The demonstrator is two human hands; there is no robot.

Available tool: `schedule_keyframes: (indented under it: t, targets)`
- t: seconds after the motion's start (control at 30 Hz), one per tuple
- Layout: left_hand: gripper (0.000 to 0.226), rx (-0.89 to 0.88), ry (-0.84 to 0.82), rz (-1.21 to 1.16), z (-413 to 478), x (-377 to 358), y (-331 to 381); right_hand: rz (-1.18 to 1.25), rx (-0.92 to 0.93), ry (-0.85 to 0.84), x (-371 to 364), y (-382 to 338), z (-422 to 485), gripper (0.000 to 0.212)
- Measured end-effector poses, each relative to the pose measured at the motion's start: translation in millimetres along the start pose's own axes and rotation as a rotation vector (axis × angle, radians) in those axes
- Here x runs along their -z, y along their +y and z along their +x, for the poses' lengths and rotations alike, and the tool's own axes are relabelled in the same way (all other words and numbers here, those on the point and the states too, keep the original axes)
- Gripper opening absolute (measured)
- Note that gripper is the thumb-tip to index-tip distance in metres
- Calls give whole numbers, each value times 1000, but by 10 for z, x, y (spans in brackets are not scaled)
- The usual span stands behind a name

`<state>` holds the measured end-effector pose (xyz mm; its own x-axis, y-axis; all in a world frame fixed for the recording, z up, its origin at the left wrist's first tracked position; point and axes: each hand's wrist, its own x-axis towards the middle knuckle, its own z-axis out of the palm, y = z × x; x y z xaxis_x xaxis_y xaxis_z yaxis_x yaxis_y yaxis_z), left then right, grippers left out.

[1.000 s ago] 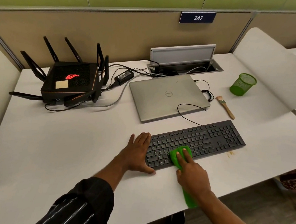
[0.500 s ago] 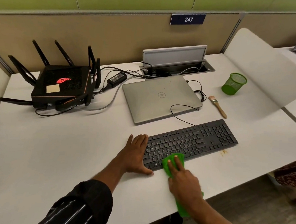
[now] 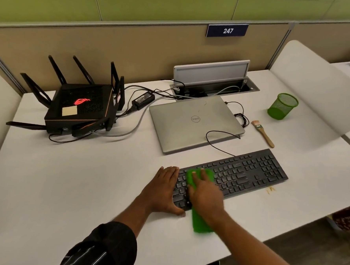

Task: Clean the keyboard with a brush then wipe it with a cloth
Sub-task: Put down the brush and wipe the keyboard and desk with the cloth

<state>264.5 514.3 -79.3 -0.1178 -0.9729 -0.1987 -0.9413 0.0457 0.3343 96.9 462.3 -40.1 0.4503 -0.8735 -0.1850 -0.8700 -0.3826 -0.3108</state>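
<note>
step in hand: wiping pass with the cloth [image 3: 202,224].

the right hand [image 3: 205,193] lies flat on the green cloth, fingers straight and close together. it presses the cloth onto the left-hand keys of the keyboard [image 3: 249,173] and does not pinch it. the loose tail of the cloth trails back under the wrist, past the keyboard's near edge onto the desk [image 3: 85,178].

just left of this grip, the left hand [image 3: 162,191] rests flat on the keyboard's left end, fingers straight and together, thumb at the near edge, bracing the board.

most keys lie right of the grip and probably remain to be wiped.

procedure:
- apply light, even pressure through the fingers.
- stroke away from the bracing hand, row by row.
- gather the tail under the palm so it does not drag.

the brush [image 3: 263,133] lies well beyond and right of the grip, set down. brown specks [image 3: 270,190] sit on the desk right of the grip; avoid dragging them onto the keys.
</note>
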Motion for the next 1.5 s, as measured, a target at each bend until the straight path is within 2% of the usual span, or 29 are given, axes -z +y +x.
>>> schedule_keyframes:
  t: [0.07,0.17,0.23,0.3,0.37,0.5,0.6,0.73,0.8,0.87,0.93,1.0,1.07,1.2,1.3,1.4,1.5]
  targets:
    - [134,-3,-5,-14,-4,15,5,-95,145,-89,-90,-145,-14,53]
    - [137,-2,0,-17,-14,22,-7,-216,245,-68,28,95,119,50]
    - [140,0,10,-22,-6,16,-8,-251,182,-37,152,384,253,48]
    - [140,1,22,-30,1,14,-5,-276,35,1,225,555,389,49]
    - [141,-1,30,-31,-4,7,-6,-258,-14,21,206,488,454,48]
    - [135,-14,70,-45,19,-34,-31,-194,195,-65,-23,23,291,51]
    - [135,-15,75,-32,12,-41,-40,-250,262,-71,97,57,277,53]
    - [140,11,63,-18,9,-50,-27,-382,66,-80,369,586,406,51]
    - [140,14,61,-25,-2,-38,-7,-389,14,-107,375,585,397,54]
    - [138,16,68,-17,-5,-34,-5,-284,15,-100,279,353,311,52]
    - [137,8,74,-3,2,-40,-9,-202,91,-93,128,106,169,51]
    - [137,5,58,-1,2,-45,-13,-204,213,-127,22,23,73,51]
    - [138,9,40,6,0,-43,-13,-206,244,-105,102,126,97,49]
    - [140,22,37,17,10,-32,1,-234,34,-31,348,616,286,47]
    - [141,30,34,4,7,-35,8,-247,-44,-21,300,611,275,49]
    - [139,32,37,22,6,-33,29,-188,102,-67,55,252,7,48]
    - [138,25,14,30,-17,-3,45,-200,299,-210,-93,13,-342,50]
